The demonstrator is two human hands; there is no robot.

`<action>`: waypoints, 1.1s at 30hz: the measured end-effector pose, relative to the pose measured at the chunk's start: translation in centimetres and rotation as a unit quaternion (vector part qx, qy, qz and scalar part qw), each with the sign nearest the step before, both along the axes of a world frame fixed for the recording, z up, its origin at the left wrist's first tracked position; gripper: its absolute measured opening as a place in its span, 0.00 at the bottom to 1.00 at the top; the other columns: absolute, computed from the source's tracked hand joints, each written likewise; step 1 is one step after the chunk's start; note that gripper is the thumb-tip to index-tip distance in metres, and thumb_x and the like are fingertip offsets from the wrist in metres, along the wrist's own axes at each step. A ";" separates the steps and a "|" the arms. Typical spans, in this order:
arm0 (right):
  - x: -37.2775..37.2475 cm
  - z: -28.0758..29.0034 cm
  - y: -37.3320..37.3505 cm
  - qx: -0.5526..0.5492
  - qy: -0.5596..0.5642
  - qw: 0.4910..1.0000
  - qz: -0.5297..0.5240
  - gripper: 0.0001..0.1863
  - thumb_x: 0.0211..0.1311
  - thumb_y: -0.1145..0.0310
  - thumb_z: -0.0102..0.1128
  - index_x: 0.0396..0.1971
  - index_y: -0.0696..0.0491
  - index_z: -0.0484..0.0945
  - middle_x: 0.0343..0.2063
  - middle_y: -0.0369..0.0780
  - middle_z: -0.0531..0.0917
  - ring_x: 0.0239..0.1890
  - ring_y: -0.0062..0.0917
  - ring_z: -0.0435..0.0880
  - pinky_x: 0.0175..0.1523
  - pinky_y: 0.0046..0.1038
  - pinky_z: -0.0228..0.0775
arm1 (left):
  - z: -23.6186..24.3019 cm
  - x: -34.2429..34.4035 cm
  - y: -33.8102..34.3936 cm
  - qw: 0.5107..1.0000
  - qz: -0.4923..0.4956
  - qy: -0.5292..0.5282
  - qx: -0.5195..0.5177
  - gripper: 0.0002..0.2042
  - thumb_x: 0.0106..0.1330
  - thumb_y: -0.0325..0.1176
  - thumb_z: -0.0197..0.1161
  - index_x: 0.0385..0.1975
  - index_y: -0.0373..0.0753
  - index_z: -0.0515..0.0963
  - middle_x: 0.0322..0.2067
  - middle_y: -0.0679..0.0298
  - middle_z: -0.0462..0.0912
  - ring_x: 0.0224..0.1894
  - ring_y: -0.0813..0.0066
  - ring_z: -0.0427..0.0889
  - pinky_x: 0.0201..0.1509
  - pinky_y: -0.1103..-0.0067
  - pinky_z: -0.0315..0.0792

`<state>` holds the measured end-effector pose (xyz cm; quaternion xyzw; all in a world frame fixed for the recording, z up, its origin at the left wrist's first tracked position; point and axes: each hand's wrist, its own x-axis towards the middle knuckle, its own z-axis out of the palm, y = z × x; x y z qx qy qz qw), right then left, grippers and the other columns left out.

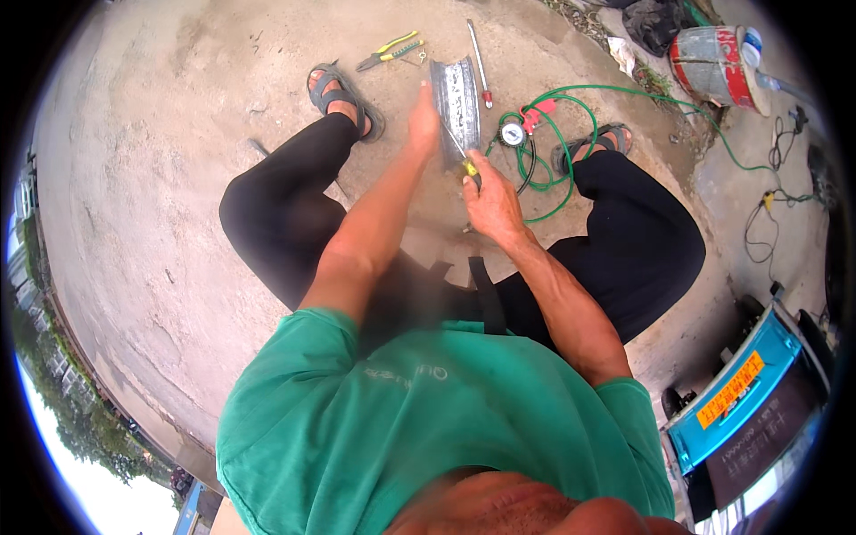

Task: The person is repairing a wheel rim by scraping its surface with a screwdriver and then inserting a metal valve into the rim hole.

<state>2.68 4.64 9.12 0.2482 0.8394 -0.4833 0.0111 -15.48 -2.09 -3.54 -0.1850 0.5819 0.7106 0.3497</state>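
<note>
Between my feet stands a grey, rim-like wheel piece (456, 98), seen edge-on, with a scuffed whitish band down its middle. My left hand (424, 123) grips its left edge, fingers partly hidden behind it. My right hand (493, 201) is closed round the yellow and black handle of a screwdriver (471, 167). Its thin shaft slants up and left against the lower part of the wheel piece. Whether the tip is wedged under an edge cannot be made out.
Pliers (392, 52) with yellow-green handles and a long metal rod (479, 62) with a red end lie beyond. At right are a round pressure gauge (512, 134), a coiled green hose (571, 152), a grey-red bucket (713, 67), black cables (774, 214) and a blue panel (731, 392).
</note>
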 end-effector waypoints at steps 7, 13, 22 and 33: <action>-1.2 0.6 1.1 -0.035 -0.043 0.998 -0.005 0.26 0.67 0.69 0.58 0.66 0.55 0.72 0.55 0.57 0.82 0.57 0.54 0.81 0.60 0.47 0.73 | 1.0 1.0 0.7 0.997 0.029 0.030 -0.062 0.34 0.78 0.59 0.47 0.58 0.29 0.78 0.49 0.54 0.84 0.46 0.65 0.85 0.56 0.69 0.77; -4.0 1.2 2.1 -0.058 -0.082 0.995 0.002 0.27 0.67 0.68 0.58 0.66 0.55 0.72 0.55 0.57 0.82 0.58 0.53 0.80 0.62 0.46 0.72 | -1.9 0.2 -0.4 0.999 -0.002 0.008 -0.033 0.36 0.79 0.61 0.44 0.63 0.28 0.75 0.57 0.51 0.81 0.57 0.65 0.78 0.67 0.69 0.67; -3.5 -0.1 2.1 -0.033 -0.043 0.999 -0.001 0.26 0.68 0.66 0.58 0.66 0.53 0.72 0.52 0.57 0.83 0.54 0.56 0.82 0.59 0.48 0.74 | 0.2 0.2 0.3 0.999 0.013 0.022 -0.029 0.33 0.81 0.58 0.42 0.58 0.29 0.79 0.53 0.53 0.83 0.54 0.67 0.79 0.64 0.70 0.69; -5.0 0.6 1.0 -0.002 -0.080 0.997 -0.001 0.26 0.68 0.70 0.58 0.66 0.56 0.71 0.51 0.58 0.83 0.54 0.56 0.82 0.58 0.49 0.74 | 0.9 1.2 -0.2 0.998 0.029 0.022 -0.048 0.34 0.77 0.59 0.48 0.58 0.29 0.78 0.51 0.52 0.84 0.49 0.63 0.84 0.58 0.66 0.75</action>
